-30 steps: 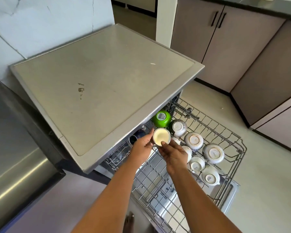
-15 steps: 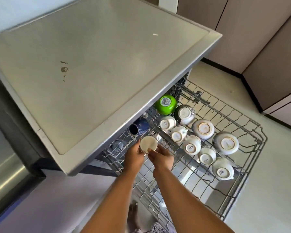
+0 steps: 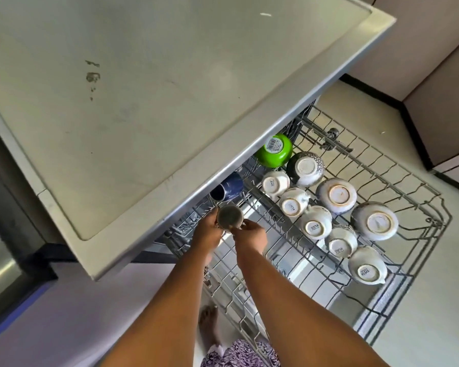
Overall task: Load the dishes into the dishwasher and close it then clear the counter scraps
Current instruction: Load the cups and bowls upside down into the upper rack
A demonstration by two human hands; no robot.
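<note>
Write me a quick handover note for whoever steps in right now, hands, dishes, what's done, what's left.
Left hand and right hand both have a grip on one small cup, held bottom up over the rack's near-left part.
Already racked upside down: green bowl, white cups, two saucer-like bowls; a blue mug lies on its side.
Left: set this cup down, push the rack in, close the dishwasher, clear counter scraps.

Bright, even daylight fills the scene, falling hardest on the pale floor (image 3: 421, 300) at the right, which looks nearly washed out. The worktop (image 3: 170, 88) shows a soft sheen without hard glare. Its overhang shades the back of the rack (image 3: 408, 207). Wide-angle distortion bends the edges. The forearms blur slightly at the bottom.
</note>
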